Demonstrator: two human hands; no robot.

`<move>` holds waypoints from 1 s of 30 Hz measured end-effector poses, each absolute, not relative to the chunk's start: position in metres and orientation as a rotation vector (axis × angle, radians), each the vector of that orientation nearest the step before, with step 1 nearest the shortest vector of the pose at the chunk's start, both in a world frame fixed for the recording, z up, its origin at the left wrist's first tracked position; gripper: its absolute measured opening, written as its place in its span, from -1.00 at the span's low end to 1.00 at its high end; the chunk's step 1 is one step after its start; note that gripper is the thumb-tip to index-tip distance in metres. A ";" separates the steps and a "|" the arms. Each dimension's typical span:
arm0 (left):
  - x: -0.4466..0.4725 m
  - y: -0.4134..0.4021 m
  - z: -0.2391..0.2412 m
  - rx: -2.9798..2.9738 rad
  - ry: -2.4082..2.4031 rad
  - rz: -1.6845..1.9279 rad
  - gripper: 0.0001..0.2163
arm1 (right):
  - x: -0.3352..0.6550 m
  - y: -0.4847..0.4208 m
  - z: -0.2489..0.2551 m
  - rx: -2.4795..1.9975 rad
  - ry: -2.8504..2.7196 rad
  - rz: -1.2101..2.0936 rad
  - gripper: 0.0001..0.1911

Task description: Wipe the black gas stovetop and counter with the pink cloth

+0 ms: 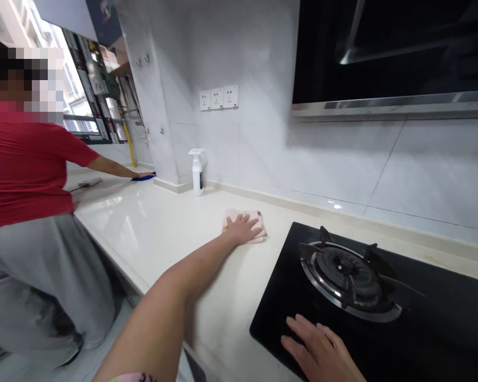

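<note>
My left hand lies flat with fingers spread on a folded pale pink cloth, pressing it against the white countertop. Part of the cloth is hidden under the palm. Lower right, my right hand is over the front left corner of the black gas stove; its fingers are apart and hold nothing. Whether it touches the glass I cannot tell. Just behind it sits the round burner with its dark pan supports.
A white spray bottle stands by the wall. Above the stove hangs a black range hood. At the left, a person in a red shirt leans over the counter, one hand on a blue cloth. Wall sockets sit above the bottle.
</note>
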State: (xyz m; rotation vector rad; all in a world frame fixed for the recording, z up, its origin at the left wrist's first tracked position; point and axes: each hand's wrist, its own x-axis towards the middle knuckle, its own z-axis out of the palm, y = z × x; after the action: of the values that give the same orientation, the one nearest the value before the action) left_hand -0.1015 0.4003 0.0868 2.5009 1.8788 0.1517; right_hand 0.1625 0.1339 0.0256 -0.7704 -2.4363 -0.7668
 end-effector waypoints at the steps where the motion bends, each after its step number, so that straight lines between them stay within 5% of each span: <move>1: -0.106 0.383 0.087 2.509 1.866 0.136 -0.37 | 0.160 0.131 0.029 -0.799 -2.432 -0.760 -0.58; 8: -0.169 0.258 0.088 2.533 1.815 0.050 -0.41 | 0.154 0.111 0.030 -0.821 -2.333 -0.650 -0.58; 16: -0.265 0.206 0.095 2.229 2.180 0.081 -0.42 | 0.157 0.109 0.013 -0.982 -2.364 -0.379 -0.56; 30: -0.169 0.118 0.080 2.319 2.151 0.168 -0.39 | 0.156 0.107 0.021 -1.023 -2.397 -0.144 -0.56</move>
State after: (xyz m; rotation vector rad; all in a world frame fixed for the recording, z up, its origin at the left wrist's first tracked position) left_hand -0.1692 0.1177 0.0795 2.3193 2.1515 0.1675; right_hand 0.1556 0.1071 0.0212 -1.0230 -2.3967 -0.1444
